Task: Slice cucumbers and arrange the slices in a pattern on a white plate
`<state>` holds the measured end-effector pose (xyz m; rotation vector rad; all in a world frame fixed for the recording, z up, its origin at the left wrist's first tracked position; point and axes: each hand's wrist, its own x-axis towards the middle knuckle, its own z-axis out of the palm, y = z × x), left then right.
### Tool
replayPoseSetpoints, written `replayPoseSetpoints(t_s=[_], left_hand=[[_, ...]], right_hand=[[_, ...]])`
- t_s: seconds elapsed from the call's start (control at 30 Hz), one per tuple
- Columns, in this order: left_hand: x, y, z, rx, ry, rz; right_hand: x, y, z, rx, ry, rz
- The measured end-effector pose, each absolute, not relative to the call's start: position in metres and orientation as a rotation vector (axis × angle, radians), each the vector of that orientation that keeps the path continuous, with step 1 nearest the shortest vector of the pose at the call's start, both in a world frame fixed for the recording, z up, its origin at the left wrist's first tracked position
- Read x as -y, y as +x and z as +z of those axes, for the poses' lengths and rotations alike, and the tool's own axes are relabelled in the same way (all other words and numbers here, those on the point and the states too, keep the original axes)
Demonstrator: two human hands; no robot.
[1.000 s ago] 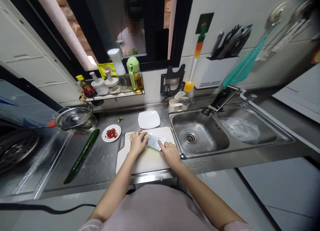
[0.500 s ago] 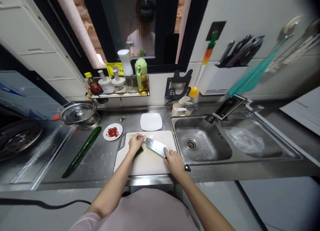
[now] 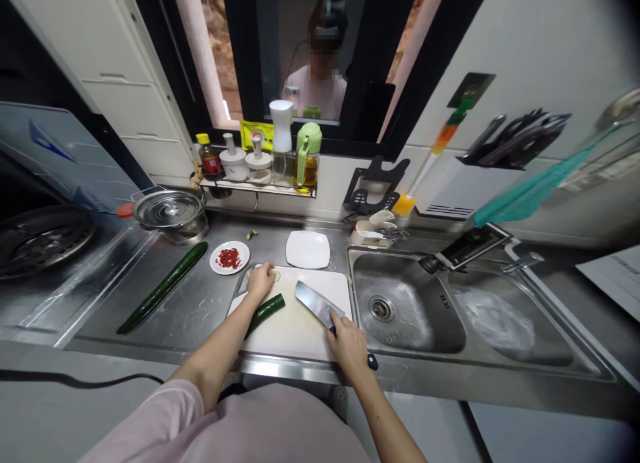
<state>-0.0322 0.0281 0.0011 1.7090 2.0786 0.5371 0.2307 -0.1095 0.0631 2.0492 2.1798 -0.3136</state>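
My right hand (image 3: 349,343) grips a kitchen knife (image 3: 319,304) by its black handle, with the broad blade over the right half of a white cutting board (image 3: 300,339). At the board's upper left is my left hand (image 3: 261,281), its fingers curled together beside a pale cucumber slice (image 3: 277,276); what lies under the fingertips is hidden. A cut piece of cucumber (image 3: 270,306) lies on the board, apart from the blade and partly covered by my left forearm. On the counter to the left rests a whole cucumber (image 3: 163,288).
Behind the board stand a white plate (image 3: 307,249) and a small plate of chopped red pieces (image 3: 242,248). Green scraps (image 3: 251,235) lie nearby. A lidded steel pot (image 3: 173,216) is at back left, a sink (image 3: 407,309) to the right. Condiment bottles line a rack (image 3: 255,185).
My left hand has moved left, away from the blade and the cut cucumber, to the board's upper left. The knife has shifted slightly right, and the camera view has turned a little.
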Motion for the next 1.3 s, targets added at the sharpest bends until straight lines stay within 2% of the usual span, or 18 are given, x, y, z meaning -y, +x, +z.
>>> replayPoseSetpoints(t_s=[0.57,1.0,1.2,1.3], left_hand=[[-0.017,-0.047,-0.006,-2.081,1.876,0.438],[-0.009,-0.050,-0.013,-1.992,1.987,0.489],[-0.011,-0.047,-0.011,-1.972,1.971,0.566],[-0.008,-0.049,-0.007,-2.066,1.791,0.728]], right_hand=[[0.106,0.226,0.061,-2.154,2.077,-0.394],[0.108,0.227,0.062,-2.143,2.095,-0.403],[0.107,0.224,0.063,-2.148,2.117,-0.436],[0.107,0.222,0.062,-2.164,2.159,-0.510]])
